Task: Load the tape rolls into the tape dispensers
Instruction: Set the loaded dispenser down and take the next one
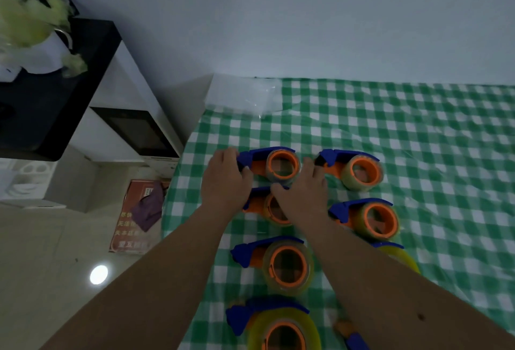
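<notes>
On the checked bench [418,132], nearest the microwave [133,132], our left hand [224,182] clamps its grip on the far-left dispenser [267,165] and our right hand [302,192] rests loosely open beside its loaded roll [282,167], seemingly lining it up with the other dispensers.

Green-and-white checked cloth on worktop [418,132]: glossy, looks like a plastic film over it, creased, catching highlights. Blue-and-orange plastic tape dispensers [267,164]: smooth, matt to semi-gloss moulded shells. Clear tape rolls on orange cores [287,266]: glossy, translucent, yellowish tint. Clear plastic bag at far corner [239,96]: thin, shiny, wrinkled. Black-topped white cabinet [50,104]: smooth, glossy top. Pale tiled floor [55,266]: polished, reflecting a lamp.
</notes>
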